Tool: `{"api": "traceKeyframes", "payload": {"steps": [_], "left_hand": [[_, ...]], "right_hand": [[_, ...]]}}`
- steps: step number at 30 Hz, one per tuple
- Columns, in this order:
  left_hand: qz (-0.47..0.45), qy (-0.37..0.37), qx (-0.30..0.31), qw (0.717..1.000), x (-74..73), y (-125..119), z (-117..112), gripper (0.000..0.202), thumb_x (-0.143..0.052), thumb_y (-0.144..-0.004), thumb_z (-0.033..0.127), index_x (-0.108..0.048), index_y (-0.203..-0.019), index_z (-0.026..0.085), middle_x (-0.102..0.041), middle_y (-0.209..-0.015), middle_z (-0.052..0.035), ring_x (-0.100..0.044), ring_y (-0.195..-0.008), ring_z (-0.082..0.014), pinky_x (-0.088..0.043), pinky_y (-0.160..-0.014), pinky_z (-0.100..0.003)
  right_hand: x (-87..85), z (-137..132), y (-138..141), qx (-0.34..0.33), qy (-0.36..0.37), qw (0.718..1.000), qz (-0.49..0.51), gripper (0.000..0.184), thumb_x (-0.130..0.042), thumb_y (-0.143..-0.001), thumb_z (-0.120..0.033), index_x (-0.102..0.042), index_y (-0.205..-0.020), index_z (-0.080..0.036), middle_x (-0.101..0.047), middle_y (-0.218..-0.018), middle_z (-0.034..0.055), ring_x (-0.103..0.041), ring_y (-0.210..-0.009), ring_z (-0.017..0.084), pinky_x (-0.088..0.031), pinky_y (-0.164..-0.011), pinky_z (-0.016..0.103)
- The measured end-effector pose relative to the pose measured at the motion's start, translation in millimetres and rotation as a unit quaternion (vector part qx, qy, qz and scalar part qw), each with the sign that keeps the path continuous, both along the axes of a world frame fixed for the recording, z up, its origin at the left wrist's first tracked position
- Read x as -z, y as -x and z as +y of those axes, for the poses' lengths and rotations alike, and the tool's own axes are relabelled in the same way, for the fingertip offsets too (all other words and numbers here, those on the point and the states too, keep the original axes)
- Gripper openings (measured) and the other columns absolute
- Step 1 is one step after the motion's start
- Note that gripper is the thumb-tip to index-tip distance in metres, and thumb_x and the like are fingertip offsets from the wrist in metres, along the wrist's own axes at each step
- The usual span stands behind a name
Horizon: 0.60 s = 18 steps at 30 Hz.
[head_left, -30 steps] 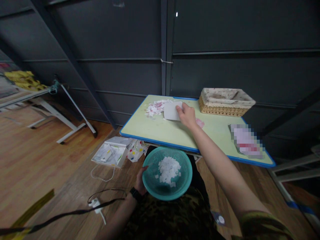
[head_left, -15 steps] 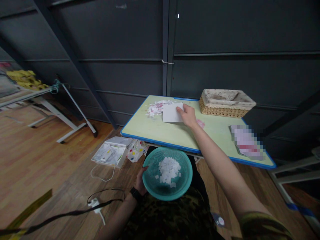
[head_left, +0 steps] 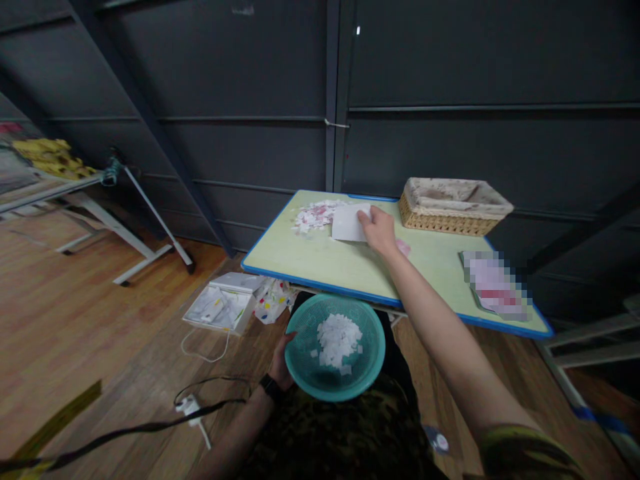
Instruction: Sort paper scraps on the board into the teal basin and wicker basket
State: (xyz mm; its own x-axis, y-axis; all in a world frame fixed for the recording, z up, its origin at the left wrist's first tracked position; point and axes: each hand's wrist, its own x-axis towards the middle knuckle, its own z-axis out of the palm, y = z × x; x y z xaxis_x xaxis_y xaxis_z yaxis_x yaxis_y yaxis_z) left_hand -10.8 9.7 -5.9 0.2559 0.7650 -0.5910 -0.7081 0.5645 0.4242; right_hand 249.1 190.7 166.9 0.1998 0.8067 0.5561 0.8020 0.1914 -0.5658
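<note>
My right hand [head_left: 379,230] grips a white card [head_left: 349,223] by its right side, thumb on top, above the pale green table [head_left: 310,257]. Just left of the card lies a heap of small white and pinkish paper pieces [head_left: 316,217]. A pink patch [head_left: 403,247] shows beside my right wrist. On my lap rests a teal mesh basket [head_left: 300,373], with white paper pieces [head_left: 339,339] piled inside. My left hand [head_left: 283,360] holds the basket's left rim, its fingers partly hidden.
A fabric-lined wicker basket [head_left: 453,217] stands at the table's back right. Near the right edge lies a blurred-out flat object [head_left: 495,287]. On the floor to the left are an open white box [head_left: 220,308], a power strip [head_left: 190,408] and cables. A dark panelled wall [head_left: 260,153] rises behind.
My right hand has moved the white card slightly to the right, away from the paper heap. My left hand and the teal basket have stayed in place.
</note>
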Motion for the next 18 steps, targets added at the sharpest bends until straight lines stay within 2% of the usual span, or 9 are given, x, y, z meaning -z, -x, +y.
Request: {"api": "traceKeyframes", "payload": {"steps": [3,8,10,14,18], "left_hand": [[-0.009,-0.007,0.004,1.0,3.8,1.1,1.0,0.014,-0.069,-0.065,0.023,-0.065,-0.076,0.014,-0.074,-0.083,-0.0092,-0.067,-0.086,-0.0292,-0.048,-0.086,-0.04],[-0.003,-0.017,0.016,1.0,3.5,1.7,0.8,0.011,-0.067,-0.068,0.024,-0.064,-0.071,0.014,-0.073,-0.076,-0.0074,-0.067,-0.084,-0.0282,-0.048,-0.085,-0.039],[0.003,-0.023,0.017,1.0,1.7,1.6,0.1,0.011,-0.066,-0.069,0.025,-0.064,-0.07,0.014,-0.072,-0.071,-0.0067,-0.067,-0.084,-0.0283,-0.048,-0.084,-0.039],[0.013,-0.024,0.032,0.999,-2.5,1.4,-1.4,0.014,-0.065,-0.07,0.028,-0.065,-0.07,0.014,-0.07,-0.061,-0.0055,-0.067,-0.082,-0.0289,-0.048,-0.082,-0.039],[0.018,-0.024,0.043,0.999,-4.3,1.0,-1.7,0.014,-0.063,-0.072,0.028,-0.065,-0.072,0.015,-0.071,-0.065,-0.0056,-0.067,-0.083,-0.0292,-0.049,-0.081,-0.04]], "right_hand": [[1.3,-0.3,1.2,-0.026,-0.017,0.999,-0.01,0.033,-0.039,-0.087,-0.042,-0.058,-0.077,-0.017,-0.06,-0.07,0.0051,-0.047,-0.064,0.018,-0.031,-0.062,0.027],[0.1,-1.8,0.7,0.022,-0.035,0.999,-0.017,0.031,-0.04,-0.087,-0.041,-0.057,-0.078,-0.017,-0.058,-0.068,0.0041,-0.045,-0.061,0.017,-0.03,-0.06,0.027],[-0.2,-2.0,0.5,0.019,-0.039,0.999,-0.019,0.03,-0.04,-0.087,-0.04,-0.056,-0.076,-0.017,-0.058,-0.067,0.0039,-0.044,-0.06,0.017,-0.029,-0.06,0.027],[0.5,-2.5,2.2,-0.013,-0.025,0.999,-0.039,0.032,-0.039,-0.088,-0.041,-0.056,-0.075,-0.017,-0.058,-0.066,0.0036,-0.044,-0.059,0.016,-0.029,-0.059,0.027],[0.1,-3.1,2.9,-0.01,-0.001,0.998,-0.064,0.033,-0.038,-0.088,-0.04,-0.057,-0.077,-0.016,-0.06,-0.068,0.0051,-0.046,-0.06,0.017,-0.03,-0.06,0.028]]}}
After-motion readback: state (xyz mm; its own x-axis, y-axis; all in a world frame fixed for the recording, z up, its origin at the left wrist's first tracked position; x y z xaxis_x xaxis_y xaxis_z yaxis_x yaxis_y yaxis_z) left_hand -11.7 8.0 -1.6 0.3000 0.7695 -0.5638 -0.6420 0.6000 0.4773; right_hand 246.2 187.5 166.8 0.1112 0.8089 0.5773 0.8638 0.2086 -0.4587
